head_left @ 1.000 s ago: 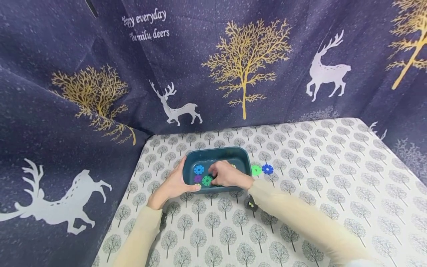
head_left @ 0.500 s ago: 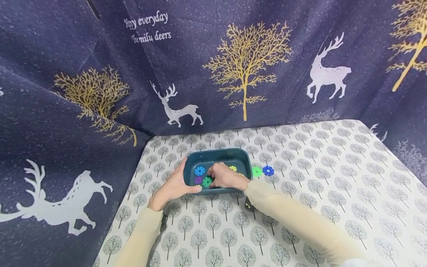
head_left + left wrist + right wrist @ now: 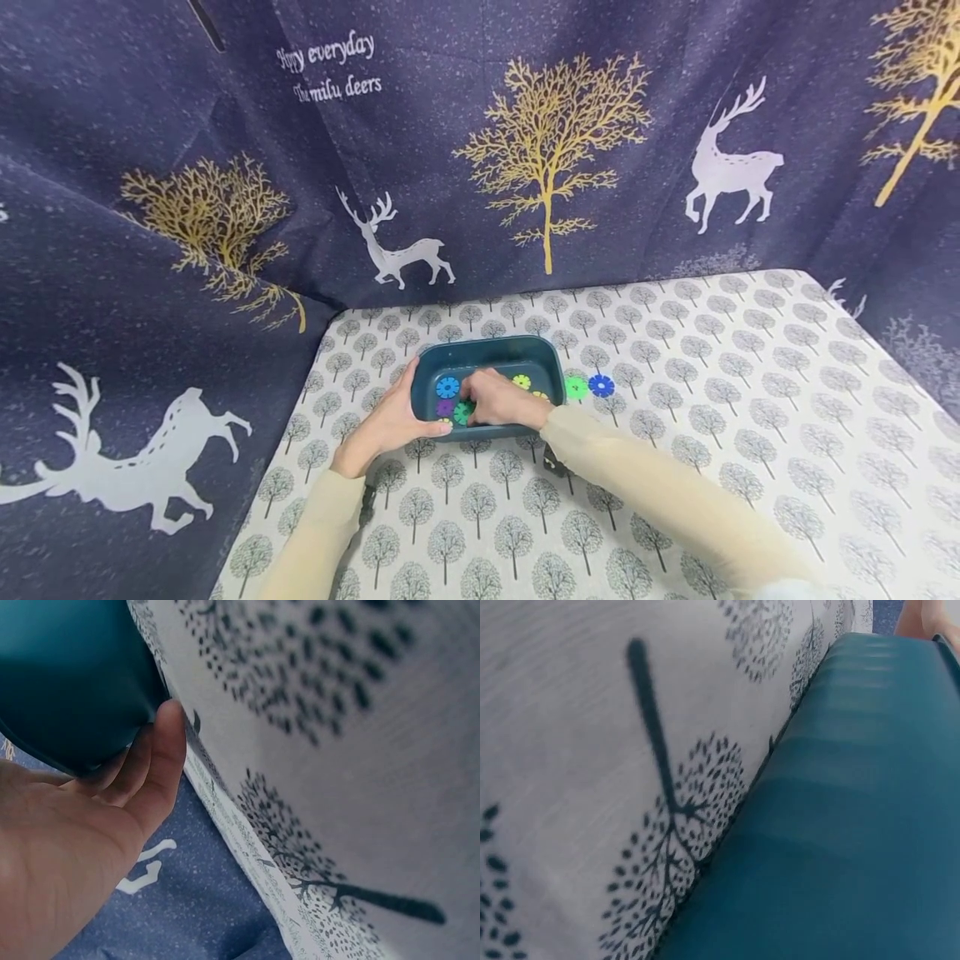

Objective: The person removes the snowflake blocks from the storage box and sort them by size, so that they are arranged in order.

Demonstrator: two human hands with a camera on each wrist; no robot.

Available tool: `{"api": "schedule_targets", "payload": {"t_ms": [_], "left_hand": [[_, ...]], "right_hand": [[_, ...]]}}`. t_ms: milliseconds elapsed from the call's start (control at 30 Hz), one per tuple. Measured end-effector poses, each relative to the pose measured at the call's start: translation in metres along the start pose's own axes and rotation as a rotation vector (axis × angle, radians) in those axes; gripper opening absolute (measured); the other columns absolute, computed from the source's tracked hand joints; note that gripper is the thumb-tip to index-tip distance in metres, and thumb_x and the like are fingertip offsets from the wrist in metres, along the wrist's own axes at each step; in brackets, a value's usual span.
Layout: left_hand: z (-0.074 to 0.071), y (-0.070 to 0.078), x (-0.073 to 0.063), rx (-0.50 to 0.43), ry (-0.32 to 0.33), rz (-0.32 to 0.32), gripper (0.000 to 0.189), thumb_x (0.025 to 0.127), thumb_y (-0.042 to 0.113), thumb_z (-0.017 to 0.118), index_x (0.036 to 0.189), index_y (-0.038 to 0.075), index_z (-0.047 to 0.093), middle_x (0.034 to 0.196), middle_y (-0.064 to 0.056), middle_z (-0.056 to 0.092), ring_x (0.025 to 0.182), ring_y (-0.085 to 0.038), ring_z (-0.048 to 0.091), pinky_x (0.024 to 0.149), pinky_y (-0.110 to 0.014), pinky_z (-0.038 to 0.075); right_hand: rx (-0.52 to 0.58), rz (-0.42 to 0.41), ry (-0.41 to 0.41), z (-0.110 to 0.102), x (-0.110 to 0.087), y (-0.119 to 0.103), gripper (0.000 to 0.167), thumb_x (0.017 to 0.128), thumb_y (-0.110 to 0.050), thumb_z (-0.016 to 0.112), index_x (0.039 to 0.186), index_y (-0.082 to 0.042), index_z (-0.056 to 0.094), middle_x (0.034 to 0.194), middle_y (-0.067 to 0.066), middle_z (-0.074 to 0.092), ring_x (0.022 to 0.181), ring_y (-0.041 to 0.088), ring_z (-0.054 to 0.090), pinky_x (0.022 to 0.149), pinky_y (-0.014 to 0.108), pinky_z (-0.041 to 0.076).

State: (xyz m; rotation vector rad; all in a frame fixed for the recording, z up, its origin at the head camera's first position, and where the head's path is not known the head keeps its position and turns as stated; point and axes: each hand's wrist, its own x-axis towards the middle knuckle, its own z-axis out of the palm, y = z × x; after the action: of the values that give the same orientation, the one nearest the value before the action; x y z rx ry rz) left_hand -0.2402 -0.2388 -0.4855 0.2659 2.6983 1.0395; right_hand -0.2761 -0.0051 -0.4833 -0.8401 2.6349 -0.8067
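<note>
A blue-green tub (image 3: 495,350) on the desk (image 3: 678,408)

The left hand (image 3: 393,418) holds the left end of the tub. Its thumb lies by the near edge, and its other fingers press on the outside wall. The right hand (image 3: 497,397) dips inside with bent fingers, right by a green wheel (image 3: 462,413). I cannot tell if it pinches the wheel or only touches it, because the hand hides part of it

Near the green wheel sit a light blue wheel (image 3: 447,387) and a purple wheel (image 3: 445,407). A bit of yellow peeks out by the left thumb. To the right of the hand are two yellow wheels (image 3: 521,381), one partly hidden

Outside, just past the right end of the tub, a bright green wheel (image 3: 576,387) and a dark blue wheel (image 3: 601,385) lie side by side on the desk. Behind hangs a dark cloth (image 3: 480,217) with white deer and gold trees
</note>
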Motion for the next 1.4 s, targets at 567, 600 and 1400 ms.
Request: {"api": "schedule_targets", "payload": {"t_ms": [567, 600, 1400], "left_hand": [[0.0, 0.002, -0.001, 0.007, 0.012, 0.021, 0.141, 0.08, 0.045, 0.096, 0.176, 0.005, 0.0, 0.182, -0.028, 0.013, 0.165, -0.056, 0.024, 0.131, -0.075, 0.025], [0.0, 0.002, -0.001, 0.006, 0.011, 0.022, 0.141, 0.08, 0.045, 0.096, 0.176, 0.005, 0.0, 0.182, -0.028, 0.013, 0.165, -0.056, 0.024, 0.131, -0.075, 0.025], [0.0, 0.0, 0.0, -0.002, 0.004, 0.03, 0.141, 0.08, 0.045, 0.096, 0.175, 0.004, 0.0, 0.182, -0.03, 0.013, 0.164, -0.057, 0.025, 0.131, -0.075, 0.026]], "right_hand": [[-0.054, 0.027, -0.001, 0.007, 0.008, 0.004, 0.039, 0.082, -0.017, 0.096, 0.115, -0.007, 0.079, 0.118, 0.01, 0.079, 0.105, 0.022, 0.074, 0.097, 0.039, 0.065], [-0.043, 0.034, -0.008, 0.004, 0.005, -0.001, 0.041, 0.082, -0.016, 0.096, 0.117, -0.005, 0.079, 0.121, 0.012, 0.079, 0.108, 0.025, 0.075, 0.1, 0.04, 0.065], [-0.086, -0.009, -0.028, 0.013, 0.015, 0.015, 0.044, 0.082, -0.02, 0.097, 0.11, -0.017, 0.063, 0.115, 0.002, 0.076, 0.097, 0.018, 0.071, 0.088, 0.036, 0.063]]}}
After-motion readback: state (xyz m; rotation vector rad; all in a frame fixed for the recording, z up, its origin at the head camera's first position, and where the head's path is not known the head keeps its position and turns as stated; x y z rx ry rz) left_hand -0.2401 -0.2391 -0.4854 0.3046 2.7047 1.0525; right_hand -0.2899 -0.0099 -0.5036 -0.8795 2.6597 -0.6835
